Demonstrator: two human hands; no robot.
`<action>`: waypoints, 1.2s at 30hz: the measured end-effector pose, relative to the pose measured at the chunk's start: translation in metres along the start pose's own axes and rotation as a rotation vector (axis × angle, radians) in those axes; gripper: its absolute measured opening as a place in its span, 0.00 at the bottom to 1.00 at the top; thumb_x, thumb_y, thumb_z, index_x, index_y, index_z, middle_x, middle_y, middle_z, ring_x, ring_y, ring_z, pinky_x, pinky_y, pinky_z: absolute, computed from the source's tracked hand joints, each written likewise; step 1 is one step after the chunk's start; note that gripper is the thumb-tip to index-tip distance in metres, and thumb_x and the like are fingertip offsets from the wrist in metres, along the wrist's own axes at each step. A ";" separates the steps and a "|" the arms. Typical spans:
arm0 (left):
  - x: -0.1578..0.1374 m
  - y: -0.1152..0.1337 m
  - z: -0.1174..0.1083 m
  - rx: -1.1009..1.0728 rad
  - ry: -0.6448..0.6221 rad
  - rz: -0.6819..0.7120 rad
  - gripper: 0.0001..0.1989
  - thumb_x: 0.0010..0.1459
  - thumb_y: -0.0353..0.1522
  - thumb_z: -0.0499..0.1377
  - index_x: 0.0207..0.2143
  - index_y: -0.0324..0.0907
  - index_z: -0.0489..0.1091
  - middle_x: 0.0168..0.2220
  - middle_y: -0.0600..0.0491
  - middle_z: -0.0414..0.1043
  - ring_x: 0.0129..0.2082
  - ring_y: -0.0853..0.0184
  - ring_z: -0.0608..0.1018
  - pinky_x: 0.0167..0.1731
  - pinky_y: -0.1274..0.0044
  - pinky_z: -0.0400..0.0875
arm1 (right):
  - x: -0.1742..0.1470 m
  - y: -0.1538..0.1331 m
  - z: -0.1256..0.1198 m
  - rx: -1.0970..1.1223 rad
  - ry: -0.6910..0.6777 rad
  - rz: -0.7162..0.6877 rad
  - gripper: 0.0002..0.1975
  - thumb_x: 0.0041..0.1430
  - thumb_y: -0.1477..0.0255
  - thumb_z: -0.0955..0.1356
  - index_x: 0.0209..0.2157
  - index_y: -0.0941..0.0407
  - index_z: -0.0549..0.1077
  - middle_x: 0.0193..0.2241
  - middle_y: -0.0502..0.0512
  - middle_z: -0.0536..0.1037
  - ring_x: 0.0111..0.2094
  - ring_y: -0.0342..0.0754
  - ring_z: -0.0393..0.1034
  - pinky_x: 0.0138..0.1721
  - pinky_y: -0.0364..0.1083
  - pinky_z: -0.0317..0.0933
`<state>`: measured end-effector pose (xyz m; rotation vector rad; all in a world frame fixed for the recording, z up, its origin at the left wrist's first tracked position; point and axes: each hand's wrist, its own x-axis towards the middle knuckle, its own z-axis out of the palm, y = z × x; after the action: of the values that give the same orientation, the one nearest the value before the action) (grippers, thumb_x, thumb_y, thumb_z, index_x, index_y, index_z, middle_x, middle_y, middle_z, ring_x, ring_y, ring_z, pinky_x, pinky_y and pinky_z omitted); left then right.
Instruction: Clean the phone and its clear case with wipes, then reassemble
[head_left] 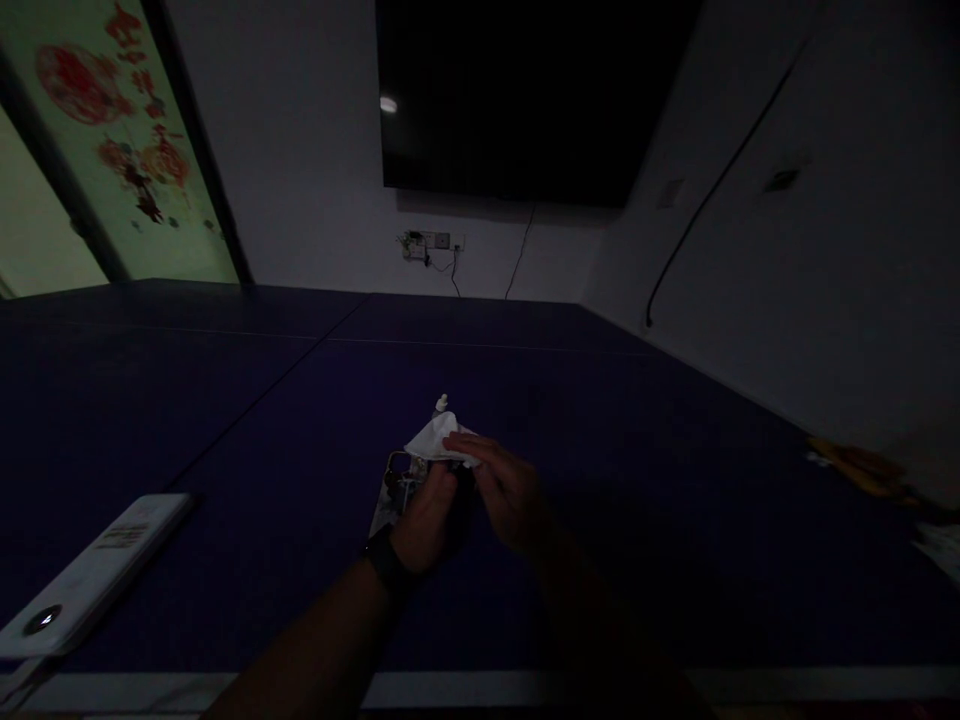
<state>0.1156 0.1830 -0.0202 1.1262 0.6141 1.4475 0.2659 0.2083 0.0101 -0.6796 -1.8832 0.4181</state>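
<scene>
My right hand (506, 490) presses its fingers on a white wipe (433, 437), which is bunched under them and hangs out to the left. Close against it is my left hand (427, 510), thumb up and fingers curled around something dark that I cannot make out beneath the wipe. A dark band circles the left wrist. Beside the left hand lies a patterned phone case (390, 500) with a camera cutout, partly covered by hand and wipe. Just behind the wipe, a small bottle with a white tip (441, 403) shows only its top.
A white power bank (97, 570) with a cable lies on the dark blue table (300, 430) at the left. A yellowish cloth-like item (862, 467) is at the right edge. Behind are a wall-mounted screen (525, 100), sockets (435, 242) and hanging cables.
</scene>
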 end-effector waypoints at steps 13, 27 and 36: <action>-0.003 -0.005 -0.004 -0.016 -0.060 -0.007 0.19 0.62 0.33 0.63 0.56 0.42 0.76 0.61 0.47 0.72 0.70 0.53 0.60 0.72 0.67 0.43 | -0.001 -0.001 0.002 -0.057 0.057 0.097 0.19 0.72 0.71 0.59 0.55 0.51 0.78 0.51 0.56 0.83 0.54 0.51 0.78 0.57 0.51 0.71; -0.003 -0.003 -0.003 -0.033 -0.023 -0.006 0.11 0.62 0.32 0.62 0.46 0.42 0.80 0.54 0.46 0.76 0.69 0.54 0.60 0.71 0.69 0.40 | -0.002 -0.002 -0.002 0.026 -0.051 -0.043 0.20 0.73 0.70 0.59 0.56 0.50 0.77 0.55 0.55 0.81 0.60 0.50 0.72 0.64 0.52 0.65; 0.001 -0.024 -0.001 -0.282 0.035 -0.560 0.29 0.58 0.57 0.60 0.38 0.40 0.76 0.25 0.53 0.74 0.24 0.68 0.76 0.27 0.77 0.69 | -0.003 0.001 0.003 0.108 0.011 0.249 0.18 0.73 0.65 0.60 0.55 0.48 0.78 0.49 0.53 0.84 0.53 0.53 0.78 0.50 0.49 0.75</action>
<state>0.1258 0.1888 -0.0407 0.6387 0.6606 1.0276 0.2644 0.2067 0.0061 -0.8454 -1.7570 0.6686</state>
